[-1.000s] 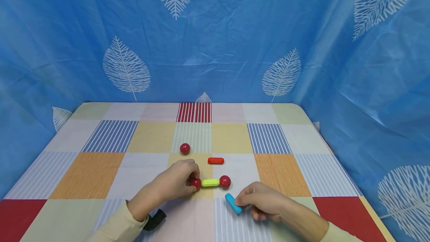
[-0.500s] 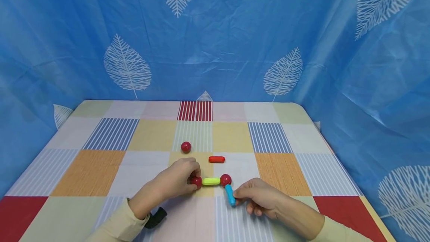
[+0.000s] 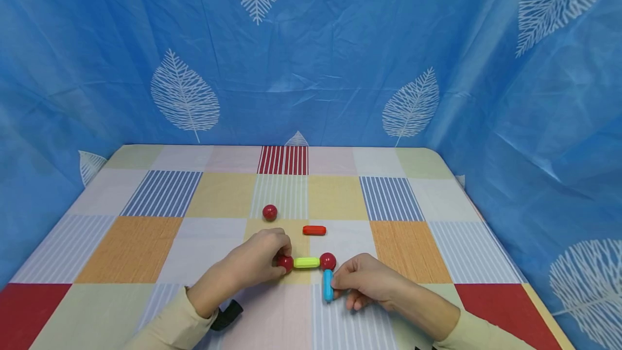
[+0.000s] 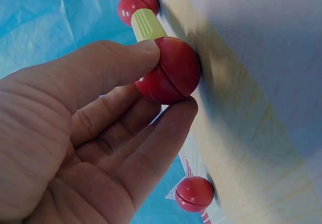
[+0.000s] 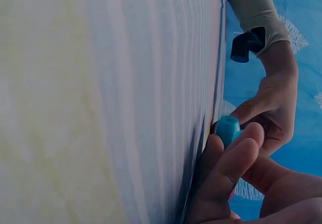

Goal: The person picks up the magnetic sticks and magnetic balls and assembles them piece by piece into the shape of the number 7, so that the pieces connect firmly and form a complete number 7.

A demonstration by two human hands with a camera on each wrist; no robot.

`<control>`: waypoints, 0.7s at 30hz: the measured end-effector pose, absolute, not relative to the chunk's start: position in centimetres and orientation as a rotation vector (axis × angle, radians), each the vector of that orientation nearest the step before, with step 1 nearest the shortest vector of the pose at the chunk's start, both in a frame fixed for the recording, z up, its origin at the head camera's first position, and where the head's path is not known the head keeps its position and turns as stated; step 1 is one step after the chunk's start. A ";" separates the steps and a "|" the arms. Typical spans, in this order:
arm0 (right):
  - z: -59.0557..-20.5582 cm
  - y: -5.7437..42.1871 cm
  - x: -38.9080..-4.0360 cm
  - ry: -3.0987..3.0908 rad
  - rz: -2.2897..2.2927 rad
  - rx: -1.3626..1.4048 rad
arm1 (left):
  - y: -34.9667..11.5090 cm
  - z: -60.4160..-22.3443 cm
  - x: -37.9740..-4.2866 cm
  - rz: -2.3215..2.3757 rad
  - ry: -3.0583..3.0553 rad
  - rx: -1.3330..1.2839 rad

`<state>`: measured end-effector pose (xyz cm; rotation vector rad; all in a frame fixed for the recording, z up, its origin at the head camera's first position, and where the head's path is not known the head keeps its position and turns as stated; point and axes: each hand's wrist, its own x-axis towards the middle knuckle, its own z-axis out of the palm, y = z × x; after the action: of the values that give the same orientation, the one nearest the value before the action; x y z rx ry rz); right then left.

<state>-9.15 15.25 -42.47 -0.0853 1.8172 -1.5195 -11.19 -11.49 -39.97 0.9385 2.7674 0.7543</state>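
My left hand (image 3: 257, 255) pinches a red ball (image 3: 286, 264) between thumb and fingers. A yellow-green rod (image 3: 306, 262) joins this ball to a second red ball (image 3: 328, 261) on the right. My right hand (image 3: 366, 283) pinches a light blue rod (image 3: 328, 285) from its right side. That rod points toward me, its far end touching the second ball, so the pieces form a corner. In the left wrist view, the thumb presses the held ball (image 4: 176, 70) beside the yellow-green rod (image 4: 147, 25). The right wrist view shows the near end of the blue rod (image 5: 228, 128) between fingertips.
Farther back on the patchwork tablecloth (image 3: 218, 242) lie a loose red ball (image 3: 269, 212) and a red-orange rod (image 3: 314, 230). A black piece (image 3: 227, 316) juts from the left sleeve. A blue curtain (image 3: 311, 69) hangs behind the table and along its sides.
My right hand has moved up and left with the blue rod, bringing its end against the right ball. The rod has swung from slanted to pointing straight toward me. The left hand stays put.
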 end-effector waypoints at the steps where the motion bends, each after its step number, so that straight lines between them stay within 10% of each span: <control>1: -42.5 15.2 -9.2 1.844 -1.506 -0.101 | -11.5 -40.0 -11.2 0.754 2.767 0.938; 21: -41.9 15.7 -10.5 2.167 -1.337 -0.269 | -11.3 -39.6 -11.1 0.732 2.757 0.910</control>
<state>-10.47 15.71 -41.87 -0.2692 2.1673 -1.3369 -11.12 -11.32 -39.61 0.9100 2.7574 0.7323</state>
